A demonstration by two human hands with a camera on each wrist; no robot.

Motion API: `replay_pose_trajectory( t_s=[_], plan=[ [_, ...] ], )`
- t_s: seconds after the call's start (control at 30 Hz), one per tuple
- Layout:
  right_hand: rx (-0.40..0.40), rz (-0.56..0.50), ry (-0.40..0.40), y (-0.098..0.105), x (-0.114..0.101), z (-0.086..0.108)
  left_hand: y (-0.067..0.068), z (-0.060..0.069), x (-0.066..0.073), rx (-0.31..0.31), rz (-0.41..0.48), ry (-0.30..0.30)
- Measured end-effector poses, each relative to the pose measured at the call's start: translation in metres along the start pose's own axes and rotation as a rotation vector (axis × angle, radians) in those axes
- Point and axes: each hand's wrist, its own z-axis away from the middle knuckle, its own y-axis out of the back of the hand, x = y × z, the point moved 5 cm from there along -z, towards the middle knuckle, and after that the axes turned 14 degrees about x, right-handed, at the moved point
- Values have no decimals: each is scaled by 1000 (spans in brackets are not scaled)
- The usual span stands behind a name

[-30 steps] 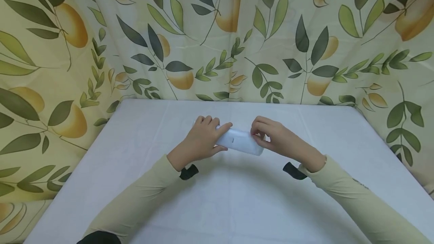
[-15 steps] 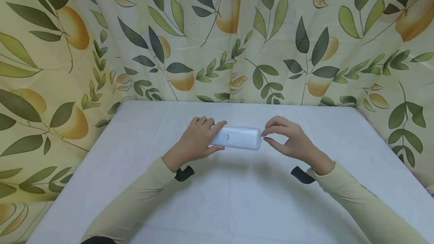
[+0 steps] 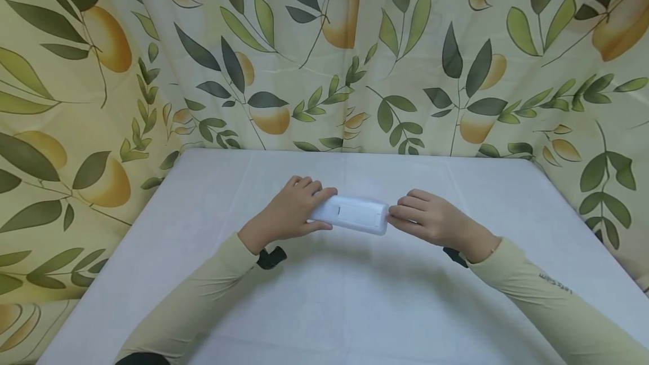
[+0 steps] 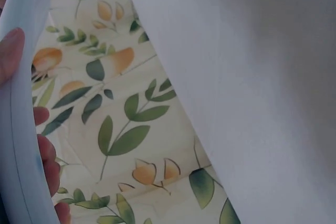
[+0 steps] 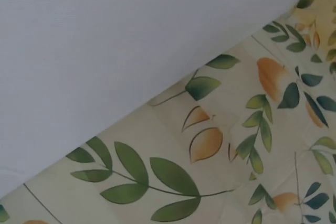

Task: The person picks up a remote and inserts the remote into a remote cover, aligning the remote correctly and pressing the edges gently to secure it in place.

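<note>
A white remote control (image 3: 357,214) is held above the table, its back with the battery cover turned up. My left hand (image 3: 289,207) grips its left end, thumb along the near side and fingers over the far side. In the left wrist view the remote control (image 4: 21,129) runs down the left edge, with several fingertips (image 4: 47,150) curled round its side. My right hand (image 3: 438,219) is at the remote's right end, its fairly straight fingers bunched and their tips at that end. The right thumb cannot be made out. Neither hand's work appears in the right wrist view.
A white cloth covers the table (image 3: 334,303). Behind and to the sides hangs a curtain (image 3: 314,94) printed with fruit and leaves. Black straps (image 3: 271,258) show at both wrists, below the long sleeves.
The remote control has shifted slightly left and its right end has tipped down. My right hand moved off its end to the right, then turned its back upward with the fingers drawn together there.
</note>
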Motion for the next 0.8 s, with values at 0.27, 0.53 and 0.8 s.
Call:
replay_pose_trajectory(
  t_s=[0.27,0.53,0.8],
  plan=[
    [-143,-16,62,-8,-10,4,-4,1,-1,-48,54,13],
    [-37,-147,-58,-4,-9,8,-4,0,0,-75,59,31],
    [31,-101,31,-4,-10,9,-3,-1,1,-68,57,20]
  ],
)
